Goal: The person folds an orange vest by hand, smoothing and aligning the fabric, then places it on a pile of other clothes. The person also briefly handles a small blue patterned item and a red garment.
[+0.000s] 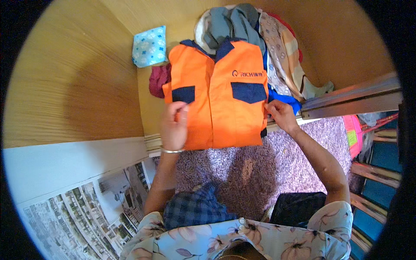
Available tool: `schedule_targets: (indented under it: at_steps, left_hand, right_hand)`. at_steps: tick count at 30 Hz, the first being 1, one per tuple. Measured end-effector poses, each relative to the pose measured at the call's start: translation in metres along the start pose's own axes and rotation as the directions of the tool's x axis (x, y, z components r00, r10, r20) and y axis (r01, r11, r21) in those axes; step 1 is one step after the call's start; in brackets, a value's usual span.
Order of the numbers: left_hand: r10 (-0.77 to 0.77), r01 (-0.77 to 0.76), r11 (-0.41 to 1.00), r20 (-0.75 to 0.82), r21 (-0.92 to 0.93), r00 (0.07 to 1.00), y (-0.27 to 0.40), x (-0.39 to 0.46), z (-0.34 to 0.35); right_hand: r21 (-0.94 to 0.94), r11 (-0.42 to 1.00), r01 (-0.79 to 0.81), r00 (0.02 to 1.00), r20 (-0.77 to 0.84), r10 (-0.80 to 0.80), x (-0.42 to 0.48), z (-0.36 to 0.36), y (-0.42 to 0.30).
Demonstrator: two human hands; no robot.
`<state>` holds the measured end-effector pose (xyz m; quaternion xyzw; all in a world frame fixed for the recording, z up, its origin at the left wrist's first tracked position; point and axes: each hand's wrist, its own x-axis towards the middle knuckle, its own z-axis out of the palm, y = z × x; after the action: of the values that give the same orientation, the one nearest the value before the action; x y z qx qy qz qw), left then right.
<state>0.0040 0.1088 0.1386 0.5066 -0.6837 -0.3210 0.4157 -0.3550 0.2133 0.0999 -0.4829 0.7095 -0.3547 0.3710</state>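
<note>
A folded orange work jacket (236, 117) lies front side up before me, its lower end jutting over the edge of the cabinet compartment. It has a dark navy collar, two navy pocket flaps and printed writing on the chest. My right hand (283, 114) pinches the jacket's right side edge between thumb and fingers. Over the jacket's left side, just below the pocket flap (183, 94), is my left hand (175, 127), with a bangle (171, 150) at the wrist. Its fingers are bent and slightly blurred; whether they grip the cloth cannot be made out.
Behind the jacket are grey clothing (220, 27) and patterned cloth (276, 45). A light-blue folded packet (149, 47) and maroon cloth (159, 81) lie at left. Wooden walls (81, 65) flank the compartment. Below are speckled floor (308, 156) and a blue checked cloth (195, 209).
</note>
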Motion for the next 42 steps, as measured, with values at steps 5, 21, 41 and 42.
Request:
schedule_targets:
  at_steps: [5,21,41,42]
  left_hand:
    - [-0.279,0.277,0.958,-0.025,-0.071,0.960,-0.042,-0.023,-0.029]
    - [-0.415,0.464,0.808,0.208,-0.363,0.886,-0.067,-0.018,-0.024]
    - [-0.434,0.532,0.781,0.329,-0.327,0.839,-0.053,-0.079,-0.064]
    - [-0.408,0.496,0.780,0.290,-0.382,0.866,-0.046,-0.078,-0.061]
  right_hand:
    - [0.046,0.988,-0.145,0.982,0.133,0.138,-0.027,0.011,0.016]
    - [0.089,0.990,-0.108,0.992,0.077,0.102,-0.006,0.015,0.005]
    - [-0.170,0.964,-0.202,0.744,0.613,0.264,-0.049,0.005,0.011]
    - [-0.165,0.963,-0.211,0.742,0.614,0.268,-0.047,0.002,0.012]
